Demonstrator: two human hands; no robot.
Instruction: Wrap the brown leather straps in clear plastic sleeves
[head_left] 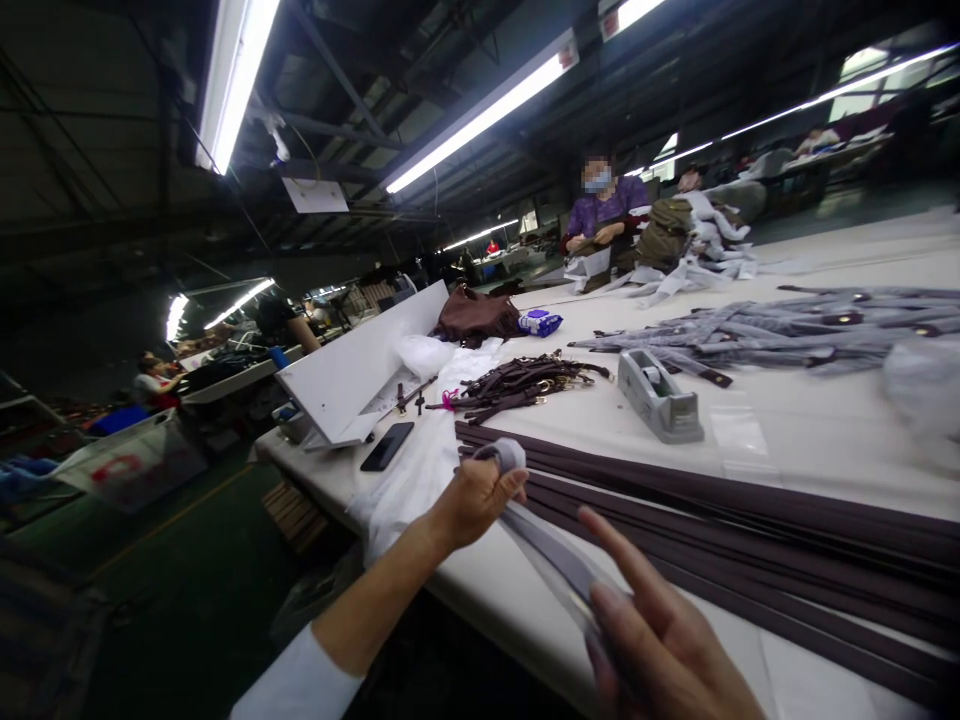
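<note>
A grey strap [551,545] with a clear, shiny wrapping along it stretches between my two hands above the table edge. My left hand [474,500] is closed round its far end, where the strap curls over the thumb. Nearer to me, my right hand [660,640] pinches the strap between thumb and fingers, with the index finger stretched out. Long dark brown straps [712,520] lie side by side on the table just beyond and to the right of my hands.
The white-covered table [810,430] carries a tape dispenser [660,395], brown straps with metal clasps [525,385], grey wrapped straps [795,325], a phone [387,446] and a brown bag [480,315]. A white board [360,370] stands at the left. Across the table works a masked person [606,215].
</note>
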